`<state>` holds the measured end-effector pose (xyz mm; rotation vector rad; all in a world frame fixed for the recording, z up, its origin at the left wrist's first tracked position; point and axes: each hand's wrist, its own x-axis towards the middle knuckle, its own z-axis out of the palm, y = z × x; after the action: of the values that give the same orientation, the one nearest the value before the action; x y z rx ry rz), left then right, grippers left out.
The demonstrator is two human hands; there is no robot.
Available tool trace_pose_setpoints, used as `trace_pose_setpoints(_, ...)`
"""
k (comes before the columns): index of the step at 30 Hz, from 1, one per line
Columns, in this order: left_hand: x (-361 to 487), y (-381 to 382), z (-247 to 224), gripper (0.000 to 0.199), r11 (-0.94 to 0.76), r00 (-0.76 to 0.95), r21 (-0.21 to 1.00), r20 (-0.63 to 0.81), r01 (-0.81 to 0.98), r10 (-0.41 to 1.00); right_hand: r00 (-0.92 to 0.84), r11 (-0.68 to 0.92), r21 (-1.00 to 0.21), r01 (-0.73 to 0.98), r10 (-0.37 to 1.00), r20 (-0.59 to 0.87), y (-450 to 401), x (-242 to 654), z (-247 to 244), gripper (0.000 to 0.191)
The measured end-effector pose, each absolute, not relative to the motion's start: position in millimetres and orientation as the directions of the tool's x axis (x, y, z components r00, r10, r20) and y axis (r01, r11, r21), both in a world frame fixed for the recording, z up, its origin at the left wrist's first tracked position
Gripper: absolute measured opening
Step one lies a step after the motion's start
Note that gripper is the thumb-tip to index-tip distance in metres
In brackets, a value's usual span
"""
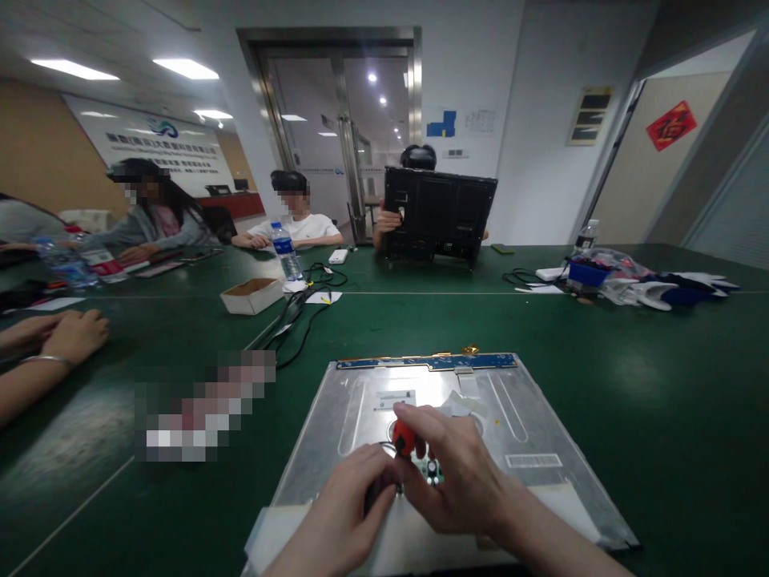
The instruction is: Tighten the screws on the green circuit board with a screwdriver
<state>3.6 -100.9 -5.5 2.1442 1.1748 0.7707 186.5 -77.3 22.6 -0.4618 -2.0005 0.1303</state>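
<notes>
In the head view, a red-and-black screwdriver handle [404,438] is pinched upright by the fingers of the right hand [460,469] above a small green circuit board [431,470] on a silver metal panel [354,425]. The panel is laid on the green surface [649,385]. The fingers of the left hand [354,501] are curled together beside the handle; whether anything is gripped there cannot be told.

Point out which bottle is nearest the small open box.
The blue-labelled upright bottle, just behind the small open box. The red-labelled bottle and its neighbour sit farther left; another bottle is far right.
</notes>
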Motion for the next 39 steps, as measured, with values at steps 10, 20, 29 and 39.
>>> trace_pose_setpoints(10,4.1,-101.0,-5.1,0.015,-0.468,0.457,0.696,0.221,0.545,0.861,-0.395,0.917,-0.280,0.284,0.379,0.837,-76.8,186.1,23.5,0.056)
trace_pose_setpoints(20,4.1,-100.6,-5.0,0.014,-0.468,0.458,0.700,0.223,0.539,0.861,-0.390,0.916,-0.286,0.280,0.381,0.838,-75.7,185.9,20.9,0.054)
trace_pose_setpoints(29,2.3,-100.5,-9.4,0.014,-0.469,0.462,0.698,0.220,0.541,0.859,-0.411,0.913,-0.303,0.274,0.396,0.821,-77.2,185.7,22.5,0.058)
trace_pose_setpoints(39,2.8,-101.1,-8.2,0.014,-0.464,0.438,0.701,0.235,0.542,0.868,-0.395,0.912,-0.267,0.310,0.380,0.836,-77.9,185.1,24.0,0.054)
